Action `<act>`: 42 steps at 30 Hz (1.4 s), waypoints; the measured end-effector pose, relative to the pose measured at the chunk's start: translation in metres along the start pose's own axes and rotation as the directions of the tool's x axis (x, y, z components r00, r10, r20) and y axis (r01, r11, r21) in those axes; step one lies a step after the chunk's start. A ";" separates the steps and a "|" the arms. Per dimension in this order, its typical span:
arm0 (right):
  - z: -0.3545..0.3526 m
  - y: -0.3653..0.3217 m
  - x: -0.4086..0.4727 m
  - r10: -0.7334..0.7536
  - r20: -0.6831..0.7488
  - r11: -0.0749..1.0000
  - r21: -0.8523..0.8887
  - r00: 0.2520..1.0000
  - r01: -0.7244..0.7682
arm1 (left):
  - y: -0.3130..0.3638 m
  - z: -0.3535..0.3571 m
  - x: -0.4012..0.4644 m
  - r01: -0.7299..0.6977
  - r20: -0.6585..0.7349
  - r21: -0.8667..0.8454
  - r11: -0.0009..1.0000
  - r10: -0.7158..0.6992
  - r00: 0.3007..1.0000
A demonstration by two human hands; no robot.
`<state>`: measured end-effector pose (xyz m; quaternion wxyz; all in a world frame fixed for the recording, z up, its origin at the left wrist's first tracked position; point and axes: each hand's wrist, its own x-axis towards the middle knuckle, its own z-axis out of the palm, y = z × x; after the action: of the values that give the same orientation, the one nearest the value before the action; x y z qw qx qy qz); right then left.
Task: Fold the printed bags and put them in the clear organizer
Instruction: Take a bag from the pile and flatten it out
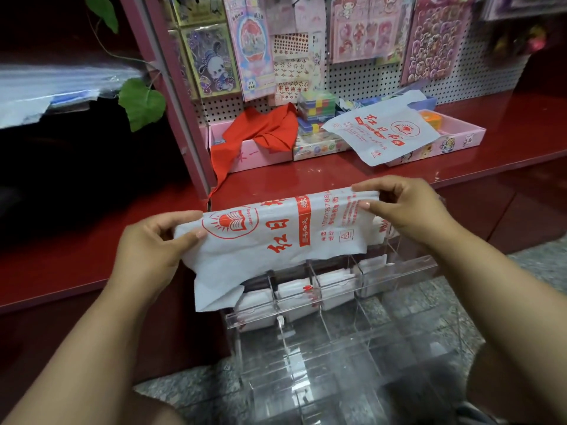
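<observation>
A printed bag (276, 237) is hanging between two hands, above the organizer (337, 302) on the floor; a second bag (380, 133) is lying behind on the shelf (306, 176).

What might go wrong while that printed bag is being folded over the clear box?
The bag hangs loose below where the left hand and right hand pinch it, so the fold may come out crooked. Its drooping corner could snag on the clear organizer dividers. The back compartments already hold folded bags, so space looks tight.
</observation>
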<state>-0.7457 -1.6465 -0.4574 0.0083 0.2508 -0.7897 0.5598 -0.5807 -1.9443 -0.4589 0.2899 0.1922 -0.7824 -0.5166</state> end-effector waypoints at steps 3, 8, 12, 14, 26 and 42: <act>0.000 -0.004 0.001 -0.066 -0.061 0.998 -0.016 0.996 0.065 | 0.009 -0.003 0.000 -0.052 -0.011 0.035 0.998 0.052 0.999; 0.001 -0.004 0.003 -0.042 -0.093 0.986 0.160 0.995 0.057 | 0.016 -0.005 0.001 0.056 0.032 -0.169 0.984 -0.051 0.998; -0.001 -0.006 0.003 0.072 -0.012 0.958 0.280 0.997 -0.066 | 0.020 -0.008 0.000 0.111 0.091 -0.175 0.978 -0.096 0.991; -0.003 -0.007 0.002 0.094 0.025 0.946 0.308 0.995 -0.097 | 0.024 -0.010 -0.003 0.083 0.118 -0.166 0.983 -0.063 0.991; 0.009 -0.015 0.001 0.057 -0.153 0.971 0.238 0.987 -0.019 | 0.020 -0.006 -0.002 -0.152 -0.045 -0.044 0.987 0.150 0.988; 0.036 0.013 0.005 0.250 0.011 0.913 0.329 0.968 -0.240 | -0.016 0.017 0.022 0.124 -0.100 -0.080 0.989 -0.132 0.986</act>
<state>-0.7453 -1.6771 -0.4809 -0.0915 0.1392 -0.7103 0.6839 -0.6088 -1.9516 -0.4729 0.3039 0.2581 -0.7325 -0.5519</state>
